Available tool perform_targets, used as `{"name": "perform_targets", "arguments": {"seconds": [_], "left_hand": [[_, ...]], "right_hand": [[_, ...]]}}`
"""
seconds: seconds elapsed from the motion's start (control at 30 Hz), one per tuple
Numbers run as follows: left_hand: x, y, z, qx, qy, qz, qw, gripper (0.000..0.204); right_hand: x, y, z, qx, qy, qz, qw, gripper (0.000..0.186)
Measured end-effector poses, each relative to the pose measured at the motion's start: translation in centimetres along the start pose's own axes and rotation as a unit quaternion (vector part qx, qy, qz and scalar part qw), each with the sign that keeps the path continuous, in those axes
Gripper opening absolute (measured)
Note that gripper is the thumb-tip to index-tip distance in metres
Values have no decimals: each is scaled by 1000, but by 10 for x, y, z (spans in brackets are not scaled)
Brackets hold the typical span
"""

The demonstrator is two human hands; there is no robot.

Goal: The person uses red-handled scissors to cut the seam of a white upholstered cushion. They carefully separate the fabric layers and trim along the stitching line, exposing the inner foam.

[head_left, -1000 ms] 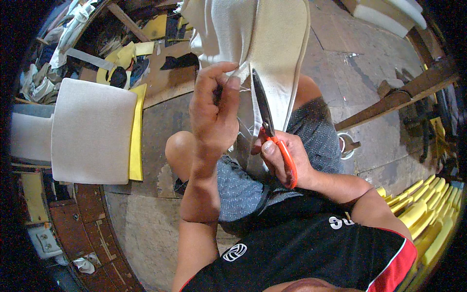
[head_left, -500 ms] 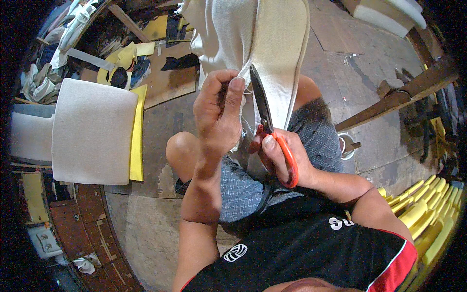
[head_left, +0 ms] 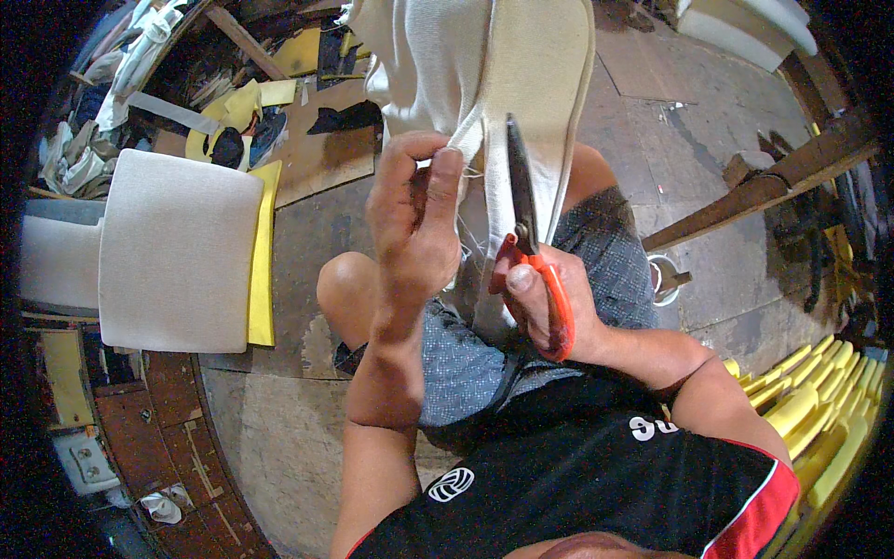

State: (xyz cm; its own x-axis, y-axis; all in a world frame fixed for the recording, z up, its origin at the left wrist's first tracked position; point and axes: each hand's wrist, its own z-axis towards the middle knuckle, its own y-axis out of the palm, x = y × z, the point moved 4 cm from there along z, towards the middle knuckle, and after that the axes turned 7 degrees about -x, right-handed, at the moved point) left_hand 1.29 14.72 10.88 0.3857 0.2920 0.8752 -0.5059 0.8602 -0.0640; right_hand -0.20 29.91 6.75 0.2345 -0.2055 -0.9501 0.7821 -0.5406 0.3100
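Note:
Cream fabric with a frayed edge and loose threads hangs over a long, rounded pale panel in front of me. My left hand pinches the fabric's edge between thumb and fingers. In my right hand is a pair of scissors with orange-red handles and dark blades. The blades look closed and point away from me, over the pale panel, a little to the right of the pinched edge. Part of the grip is hidden behind my right thumb and palm.
A light grey cushioned panel with yellow foam stands at left. Scraps and cloth lie heaped at the far left. A wooden beam slants on the right, near a white pot. Yellow foam strips are stacked at lower right.
The scissors in my right hand have moved right, away from the fabric's edge and my left hand. My left hand stays nearly in place, still pinching the edge.

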Motion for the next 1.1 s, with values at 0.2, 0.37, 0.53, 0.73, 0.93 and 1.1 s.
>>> {"name": "perform_targets", "arguments": {"seconds": [0.2,0.37,0.53,0.73,0.93,1.1], "left_hand": [[-6,-4,2,8,29,-11,999,10],[-7,-2,0,-2,8,-58,998,10],[-2,-2,0,-12,13,-35,999,10],[-2,-2,1,-14,34,-12,999,9],[1,-2,0,-22,24,-11,999,10],[0,0,1,-6,17,-20,1000,9]], "right_hand": [[-1,3,2,-30,13,-51,998,59],[6,0,2,-42,19,-54,997,56],[1,2,3,-42,44,-45,997,55],[3,-1,6,-34,33,-82,996,57],[-1,2,8,-29,44,-64,997,59],[3,2,8,-19,53,-51,997,58]]}}
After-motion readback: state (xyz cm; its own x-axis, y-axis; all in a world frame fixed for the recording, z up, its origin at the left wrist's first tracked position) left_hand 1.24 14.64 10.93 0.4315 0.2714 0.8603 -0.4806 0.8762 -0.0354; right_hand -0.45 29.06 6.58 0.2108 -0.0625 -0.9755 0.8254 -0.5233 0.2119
